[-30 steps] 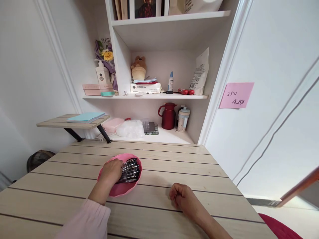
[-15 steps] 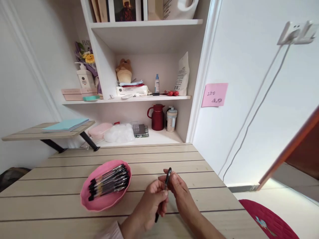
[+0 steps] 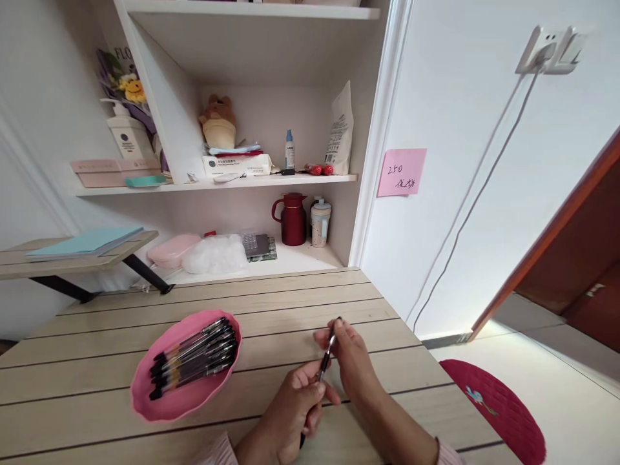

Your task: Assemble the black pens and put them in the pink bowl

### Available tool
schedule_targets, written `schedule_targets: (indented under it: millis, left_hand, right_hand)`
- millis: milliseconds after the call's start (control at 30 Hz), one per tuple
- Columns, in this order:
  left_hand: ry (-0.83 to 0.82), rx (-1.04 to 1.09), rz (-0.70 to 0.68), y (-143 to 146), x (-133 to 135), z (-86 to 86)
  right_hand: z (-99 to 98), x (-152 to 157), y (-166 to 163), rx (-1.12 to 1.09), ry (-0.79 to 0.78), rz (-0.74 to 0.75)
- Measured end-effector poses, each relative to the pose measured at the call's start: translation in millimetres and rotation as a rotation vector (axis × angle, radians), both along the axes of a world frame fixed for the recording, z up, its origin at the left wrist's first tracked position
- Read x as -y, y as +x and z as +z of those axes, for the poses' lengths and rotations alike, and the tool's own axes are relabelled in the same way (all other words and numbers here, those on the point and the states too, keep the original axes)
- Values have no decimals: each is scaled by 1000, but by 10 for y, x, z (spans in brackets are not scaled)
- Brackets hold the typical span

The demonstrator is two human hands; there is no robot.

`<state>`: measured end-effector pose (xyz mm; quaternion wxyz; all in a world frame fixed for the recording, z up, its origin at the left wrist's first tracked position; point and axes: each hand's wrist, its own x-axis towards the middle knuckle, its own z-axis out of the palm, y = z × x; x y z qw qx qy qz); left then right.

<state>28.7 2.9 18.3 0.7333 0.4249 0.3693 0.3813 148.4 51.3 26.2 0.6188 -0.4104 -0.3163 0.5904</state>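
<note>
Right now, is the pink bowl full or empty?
Neither: the bowl holds a loose bunch of black pens lying side by side across it, with bare pink showing below them. One more pen is out, held between both hands.

The table (image 3: pixel 290 303) is pale wood-look board with a matt, faintly grained face and dark grooves between planks. On it, left of the hands, the pink bowl (image 3: pixel 181 403) looks like smooth plastic with a soft sheen. The pens (image 3: pixel 194 355) in it have glossy dark plastic barrels. The pen (image 3: pixel 327 358) held above the table is slim and shiny. Behind the table, the red jug (image 3: pixel 289 221) looks glossy, and the pink note (image 3: pixel 402 172) is matt paper.
</note>
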Motion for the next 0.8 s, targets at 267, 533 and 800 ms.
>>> schedule_targets:
  millis: [267, 533, 800]
  left_hand:
    - [-11, -10, 127, -36, -39, -41]
    - [23, -163, 227, 2, -25, -37]
    - [40, -261, 205, 12, -21, -36]
  right_hand:
    - [-36, -33, 94, -107, -79, 141]
    - [-41, 43, -53, 197, 19, 221]
    - [-25, 43, -23, 174, 25, 199]
